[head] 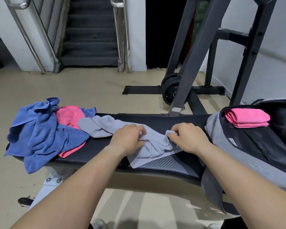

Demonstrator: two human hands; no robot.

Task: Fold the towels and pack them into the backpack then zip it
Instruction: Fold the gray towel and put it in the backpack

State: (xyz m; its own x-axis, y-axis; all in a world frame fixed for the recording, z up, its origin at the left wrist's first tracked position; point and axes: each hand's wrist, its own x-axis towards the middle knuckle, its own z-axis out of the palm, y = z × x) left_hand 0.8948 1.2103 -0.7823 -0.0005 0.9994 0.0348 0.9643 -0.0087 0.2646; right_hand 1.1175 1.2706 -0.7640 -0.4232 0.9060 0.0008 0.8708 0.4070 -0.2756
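Grey towel (155,151) lies crumpled on black gym bench (168,164), staircase (89,38) beyond.

A: Location type?
B: Gym, small one. Black padded weight bench (157,120), dark steel rack frame (198,52) behind it, black round weight plates (170,90) at the frame's base.
A: Indoors?
B: Yes. Dark grey staircase (91,38), shiny steel handrails (31,35), beige floor (82,86).

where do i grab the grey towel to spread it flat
Probably by its corners, from above and the near side. The grey towel lies bunched across the bench, so a mid-cloth grip only drags wrinkles. The right hand pinches one corner; the left hand, on the crumpled middle, could shift to the corner overhanging the near edge.
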